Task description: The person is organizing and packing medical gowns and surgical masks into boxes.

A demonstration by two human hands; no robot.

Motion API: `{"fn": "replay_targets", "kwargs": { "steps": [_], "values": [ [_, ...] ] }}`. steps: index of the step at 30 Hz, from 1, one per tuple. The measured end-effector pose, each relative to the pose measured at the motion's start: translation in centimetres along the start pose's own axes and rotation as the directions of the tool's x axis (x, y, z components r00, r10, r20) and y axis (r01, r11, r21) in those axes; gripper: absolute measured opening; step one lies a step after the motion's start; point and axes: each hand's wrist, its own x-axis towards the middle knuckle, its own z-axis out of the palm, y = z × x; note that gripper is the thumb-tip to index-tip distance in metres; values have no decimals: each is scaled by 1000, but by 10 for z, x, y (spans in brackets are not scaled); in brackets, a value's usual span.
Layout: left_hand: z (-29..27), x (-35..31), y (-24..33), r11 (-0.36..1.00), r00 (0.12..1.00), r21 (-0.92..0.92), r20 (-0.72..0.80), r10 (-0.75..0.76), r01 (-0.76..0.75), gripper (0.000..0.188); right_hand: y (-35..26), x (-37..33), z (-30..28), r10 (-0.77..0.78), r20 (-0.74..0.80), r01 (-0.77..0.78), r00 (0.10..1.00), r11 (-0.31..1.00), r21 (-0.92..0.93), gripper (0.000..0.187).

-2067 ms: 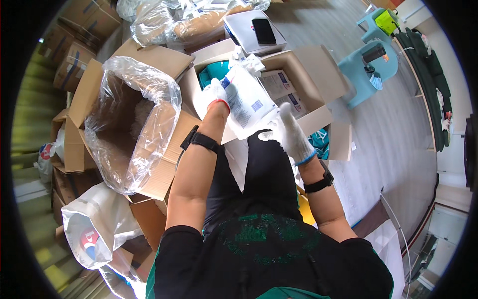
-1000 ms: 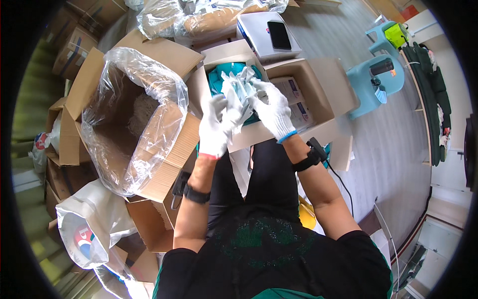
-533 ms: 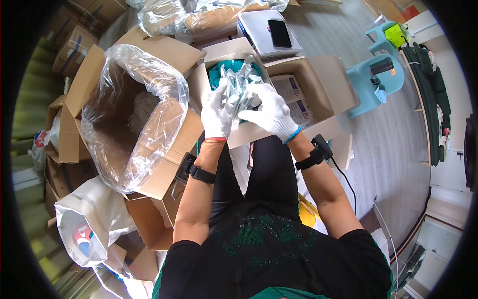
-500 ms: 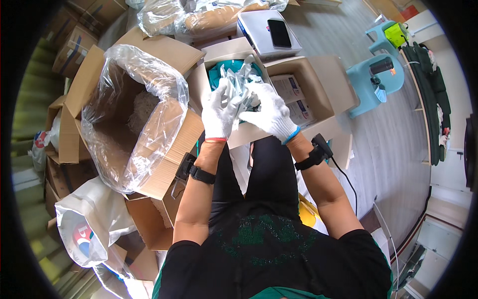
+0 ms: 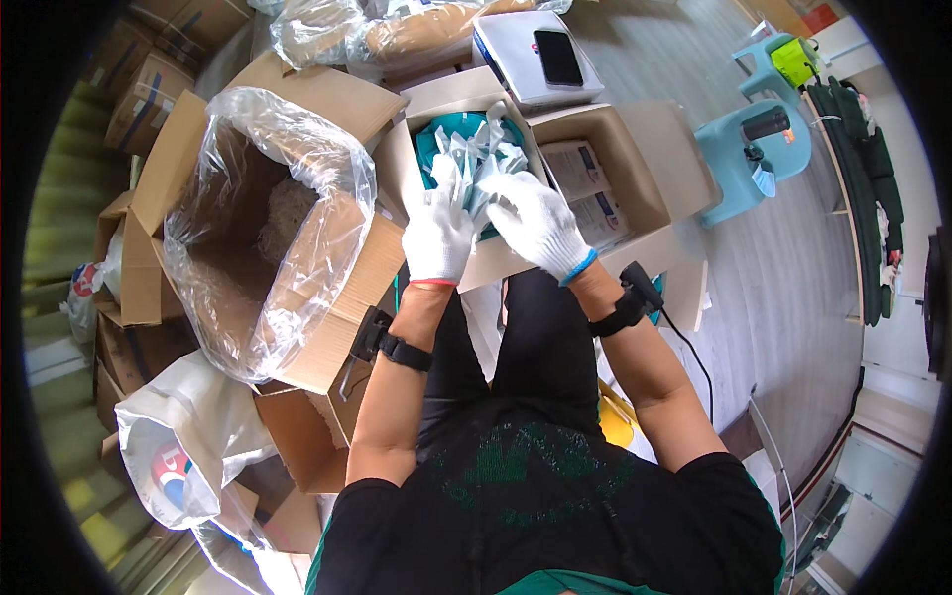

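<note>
Crumpled pale grey-white strips (image 5: 486, 154), thin and plastic-like, lie in a bunch over a teal container (image 5: 426, 149) inside an open cardboard box (image 5: 451, 94) before me. I wear white knit gloves on both hands. My left hand (image 5: 438, 236), with a red cuff edge, has its fingers closed on the near left part of the strips. My right hand (image 5: 543, 226), with a blue cuff edge, curls its fingers and thumb round the strips on the right. The fingertips are partly hidden among the strips.
Adjoining on the right is an open carton (image 5: 645, 188) with printed packets (image 5: 595, 213). Behind it, a phone (image 5: 558, 58) rests on a white box (image 5: 496, 50). A large carton with a clear plastic liner (image 5: 342, 178) stands left. Blue stools (image 5: 719, 149) stand right.
Both hands have shifted slightly; the right hand has drawn its thumb in and turned more over the strips. The strips have spread a little, and the view has moved slightly.
</note>
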Motion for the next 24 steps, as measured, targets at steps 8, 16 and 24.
{"fn": "replay_targets", "kwargs": {
  "steps": [8,16,24],
  "values": [
    [1,10,2,999,999,3,19,-45,45,28,-6,12,-3,-164,30,162,986,901,-402,21],
    [-25,34,1,999,985,-26,-167,33,-38,7,8,36,-22,-271,-44,212,961,834,-509,9],
    [-49,52,30,999,995,-5,-95,41,-42,8,-4,42,-42,-343,-323,254,882,924,-287,13]
  ]
}}
